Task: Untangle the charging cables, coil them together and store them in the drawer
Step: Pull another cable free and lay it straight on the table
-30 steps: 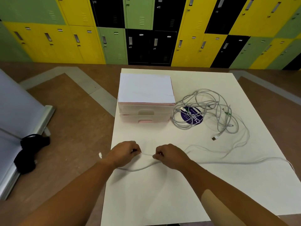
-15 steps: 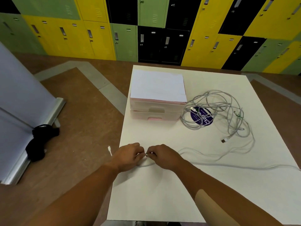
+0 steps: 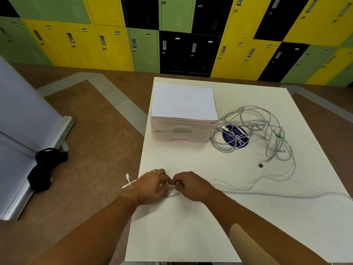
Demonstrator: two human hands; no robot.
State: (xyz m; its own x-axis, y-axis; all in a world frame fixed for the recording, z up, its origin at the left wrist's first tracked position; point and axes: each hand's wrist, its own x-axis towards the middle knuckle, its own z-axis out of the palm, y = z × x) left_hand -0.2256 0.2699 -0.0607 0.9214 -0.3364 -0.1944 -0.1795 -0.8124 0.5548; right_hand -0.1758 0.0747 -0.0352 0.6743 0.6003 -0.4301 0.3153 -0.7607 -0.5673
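Observation:
My left hand [image 3: 151, 187] and my right hand [image 3: 188, 185] sit close together near the table's front left, each pinching the same white charging cable [image 3: 267, 195]. That cable runs right across the table, and its plug end [image 3: 127, 177] sticks out past the left edge behind my left hand. A tangled heap of grey cables [image 3: 250, 131] lies at the right of a small pink two-drawer unit [image 3: 181, 129], whose drawers are both closed. A loose plug [image 3: 261, 165] lies in front of the heap.
The white table [image 3: 191, 236] stands on a brown floor. A round purple sticker [image 3: 236, 139] lies under the heap. A black item [image 3: 45, 167] lies on the floor beside a grey roll-up stand [image 3: 28, 142] at left. Coloured lockers [image 3: 172, 35] line the back wall.
My hands have drawn together along the white cable, from a short gap to almost touching. The cable's plug end now pokes out left of my left hand. The camera shifted left.

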